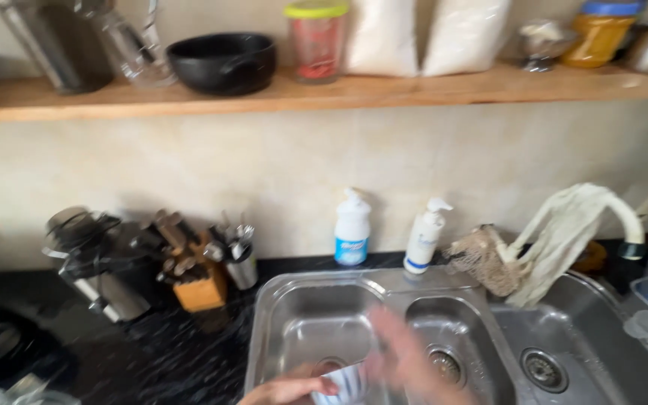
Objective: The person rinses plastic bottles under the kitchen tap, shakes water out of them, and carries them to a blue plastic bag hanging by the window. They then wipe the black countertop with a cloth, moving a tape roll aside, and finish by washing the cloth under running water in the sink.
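Note:
My left hand (pixel 286 390) comes in at the bottom edge over the steel sink (pixel 301 289) and grips a small white ribbed cup (pixel 341 384) by its rim. Just to the right of the cup, my right hand (pixel 406 360) is smeared by motion. Its fingers look spread and I see nothing in it. Both hands hover above the left basin, close to its drain (pixel 329 366).
Two white pump bottles (pixel 352 229) (pixel 424 236) stand behind the sink. A scrubber and a cloth (pixel 564 232) hang over the tap on the right. A knife block (pixel 196 277), a utensil holder and a coffee maker stand on the dark counter at left. The wooden shelf (pixel 339 94) above holds a pot, jars and bags.

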